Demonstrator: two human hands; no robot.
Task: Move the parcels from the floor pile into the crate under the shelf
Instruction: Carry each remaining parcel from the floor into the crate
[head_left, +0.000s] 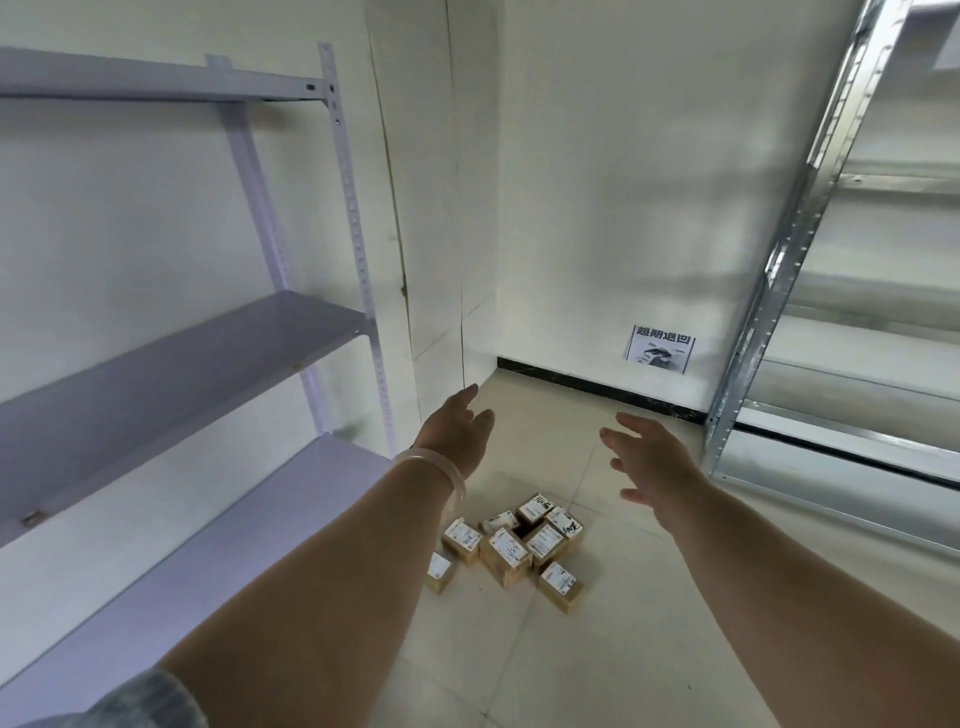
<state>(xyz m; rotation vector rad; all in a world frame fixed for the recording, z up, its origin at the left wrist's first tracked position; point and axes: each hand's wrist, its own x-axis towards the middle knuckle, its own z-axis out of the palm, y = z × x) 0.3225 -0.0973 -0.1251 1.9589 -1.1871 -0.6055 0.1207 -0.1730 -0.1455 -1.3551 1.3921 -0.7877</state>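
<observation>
— White walls (597, 182) meet in a corner above a pale tiled floor (519, 654), with a black skirting (597, 387) along the foot of the far wall.

— What stands in the room?

— On the left is a white shelf unit (171, 358) with three boards in view. On the right a grey metal rack (841, 395) stands on the tiles near the far wall.

— And the hands?

— Both bare arms reach forward over the floor. The left hand (460, 431) is slack, its fingers straight and pointing toward the corner, and it grips nothing. The right hand (652, 462) is also released, with its fingers spread, and it holds nothing.

— Where are the parcels?

— The parcels (511, 545) lie in a loose heap on the tiles between the two units, well apart from both hands. They are small brown boxes with white labels, some with handwriting on them. Several touch each other, and two lie just out from the heap on its near side.

— Anything smaller?

— A printed notice (660, 349) is stuck low on the far wall, just above the skirting. A clear bangle (441, 467) circles the left wrist, and a grey sleeve (140, 701) shows at the bottom left edge.
</observation>
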